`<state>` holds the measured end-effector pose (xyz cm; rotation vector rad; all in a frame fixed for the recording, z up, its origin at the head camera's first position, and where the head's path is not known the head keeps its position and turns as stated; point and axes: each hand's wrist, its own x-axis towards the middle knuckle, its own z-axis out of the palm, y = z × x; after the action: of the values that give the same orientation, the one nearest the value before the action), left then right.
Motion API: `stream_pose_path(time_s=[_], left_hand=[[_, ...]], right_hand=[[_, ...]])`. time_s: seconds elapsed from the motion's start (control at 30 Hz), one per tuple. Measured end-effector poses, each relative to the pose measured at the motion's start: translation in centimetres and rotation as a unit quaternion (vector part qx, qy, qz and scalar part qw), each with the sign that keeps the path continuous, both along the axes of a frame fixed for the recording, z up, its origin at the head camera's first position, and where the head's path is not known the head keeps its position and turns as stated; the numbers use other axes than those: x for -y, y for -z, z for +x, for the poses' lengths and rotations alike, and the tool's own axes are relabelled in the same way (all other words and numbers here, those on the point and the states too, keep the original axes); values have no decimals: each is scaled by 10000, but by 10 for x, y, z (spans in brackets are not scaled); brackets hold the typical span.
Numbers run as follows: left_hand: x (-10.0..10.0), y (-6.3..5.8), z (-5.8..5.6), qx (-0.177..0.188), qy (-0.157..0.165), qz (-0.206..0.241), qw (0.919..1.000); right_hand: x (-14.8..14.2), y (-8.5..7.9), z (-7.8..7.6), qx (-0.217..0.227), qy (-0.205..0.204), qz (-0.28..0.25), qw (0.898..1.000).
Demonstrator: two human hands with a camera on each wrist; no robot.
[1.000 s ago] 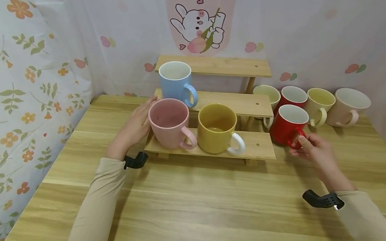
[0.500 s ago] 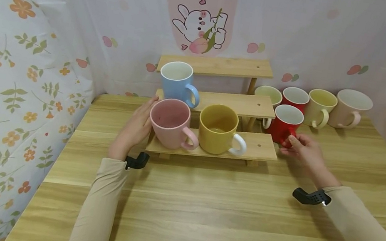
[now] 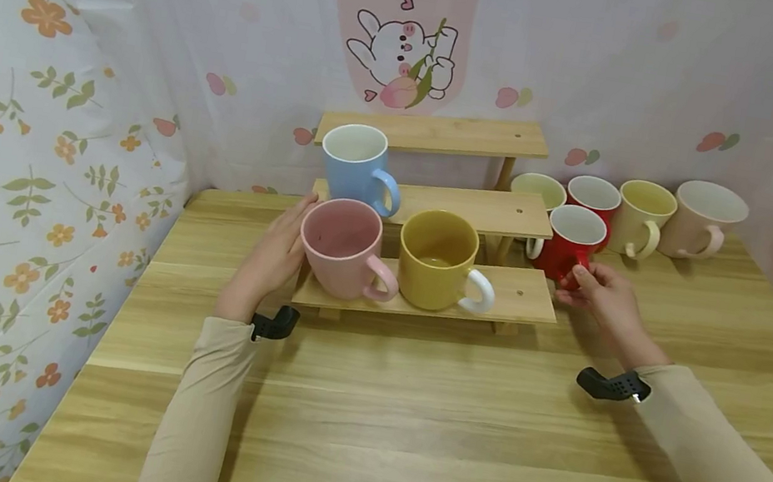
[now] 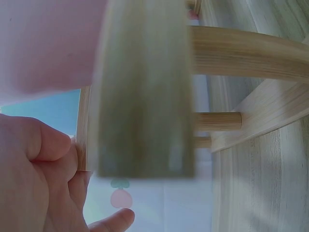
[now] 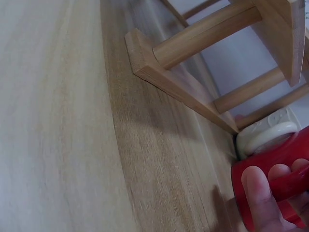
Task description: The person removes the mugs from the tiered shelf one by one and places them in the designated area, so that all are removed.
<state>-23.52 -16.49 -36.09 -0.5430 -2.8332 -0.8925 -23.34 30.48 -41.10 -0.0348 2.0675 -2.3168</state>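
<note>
My right hand (image 3: 608,301) pinches the handle of a red mug (image 3: 558,247), white inside, just right of a three-tier wooden shelf (image 3: 530,293). In the right wrist view, thumb and fingers close round the red handle (image 5: 288,184), near the mug's body. At the shelf's left end my left hand (image 3: 271,252) rests with fingers stretched along the side, beside a pink mug (image 3: 337,263) on the lowest tier. A mustard-yellow mug (image 3: 430,273) with a white handle stands next to that one. On the middle tier is a light blue mug (image 3: 349,176).
Behind the held mug stand a pale green mug (image 3: 539,188), another red mug (image 3: 595,191), a pale yellow mug (image 3: 640,222) and a pale pink mug (image 3: 700,223). The wooden table (image 3: 402,429) reaches toward me; a patterned cloth (image 3: 270,20) hangs behind.
My right hand has moved the red mug left toward the shelf and slightly back, now overlapping the other red mug more. The left hand stays at the shelf's end.
</note>
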Motion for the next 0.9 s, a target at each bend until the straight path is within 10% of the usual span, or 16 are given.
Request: stream_pose_path(time_s=[0.33, 0.53, 0.9], left_hand=[[-1, -1, 0, 44, -41, 25, 10000], [0, 1, 1, 34, -34, 86, 10000], [0, 0, 1, 14, 2, 24, 10000]], right_hand=[[2, -5, -1, 50, 185, 824, 9964], [1, -12, -4, 106, 159, 2359, 9716], [-11, -42, -2, 52, 530, 3609, 9311]])
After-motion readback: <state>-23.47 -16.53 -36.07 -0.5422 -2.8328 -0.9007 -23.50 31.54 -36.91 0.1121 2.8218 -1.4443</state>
